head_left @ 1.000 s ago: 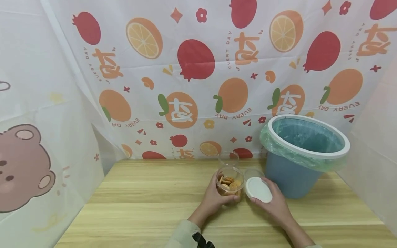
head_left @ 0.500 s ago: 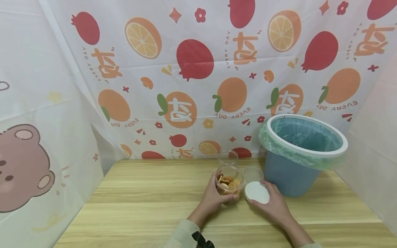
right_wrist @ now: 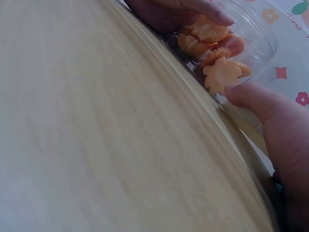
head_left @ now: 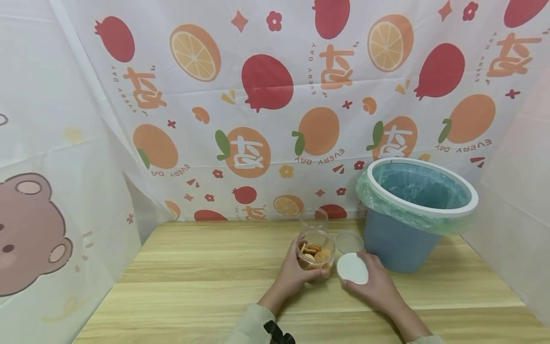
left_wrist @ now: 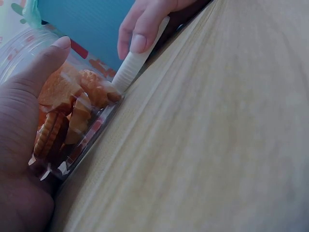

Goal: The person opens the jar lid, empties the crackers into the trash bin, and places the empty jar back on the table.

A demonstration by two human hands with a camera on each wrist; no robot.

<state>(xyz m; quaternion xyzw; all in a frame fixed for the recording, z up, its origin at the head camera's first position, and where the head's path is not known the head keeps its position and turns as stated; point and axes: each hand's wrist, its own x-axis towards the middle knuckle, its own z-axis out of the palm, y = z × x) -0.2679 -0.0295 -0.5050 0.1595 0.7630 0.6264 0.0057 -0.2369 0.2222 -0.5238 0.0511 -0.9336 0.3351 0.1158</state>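
My left hand [head_left: 293,271] holds a clear round jar [head_left: 328,263] from its left side, thumb across the front. Crackers [head_left: 321,255] fill the lower part of the jar, which stands upright without a cover; some are flower-shaped, and a ridged sandwich biscuit [left_wrist: 50,137] shows in the left wrist view. Just right of the jar, my right hand [head_left: 379,288] grips a white round lid [head_left: 352,268] by its edge. The lid lies low at the tabletop, its ribbed side [left_wrist: 130,70] facing the jar in the left wrist view.
A blue bin [head_left: 397,243] with a white rim and green liner stands at the right, behind my right hand. Two clear round containers, one behind the jar [head_left: 314,224] and one behind the lid [head_left: 349,242], stand nearby. A fruit-print cloth [head_left: 266,191] hangs along the table's [head_left: 206,277] back edge.
My right hand has brought the white lid down from a tilted hold to low at the tabletop. The left hand keeps its hold on the jar. The head view has shifted slightly.
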